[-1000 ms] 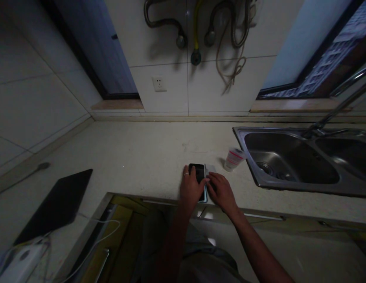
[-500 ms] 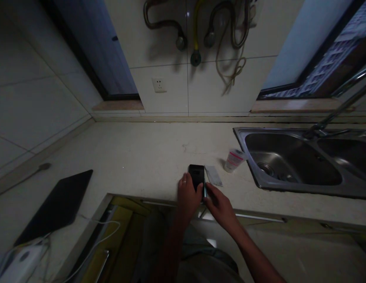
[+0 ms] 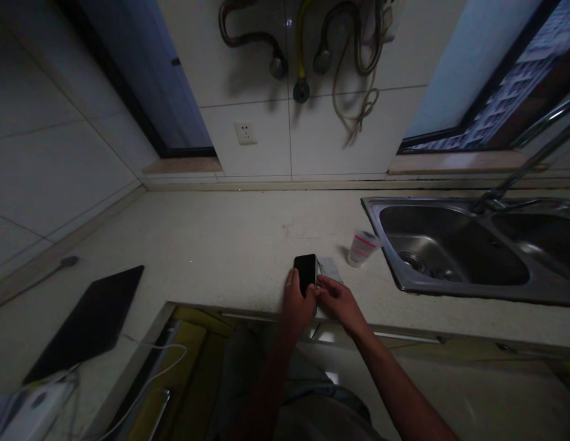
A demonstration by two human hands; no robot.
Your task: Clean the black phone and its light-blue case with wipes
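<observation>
A black phone (image 3: 305,271) is at the front edge of the pale counter (image 3: 211,245), screen dark. My left hand (image 3: 296,302) is wrapped round its lower half, thumb on the screen. My right hand (image 3: 338,299) pinches the phone's right edge with its fingertips. A small pale flat card or film (image 3: 330,267) lies on the counter just right of the phone, beside my right fingers. A small plastic cup (image 3: 362,247) with a red band lies tipped between the card and the sink.
A steel double sink (image 3: 454,251) with a tap fills the right side. A black tablet (image 3: 89,318) lies at the left, with a white device and cable (image 3: 32,407) in front of it. Hoses (image 3: 303,49) and a socket (image 3: 246,131) are on the back wall.
Both hands have raised the phone's near end off the counter and shifted it slightly; my right hand moved from covering the pale card to the phone's right edge, which uncovered the card.
</observation>
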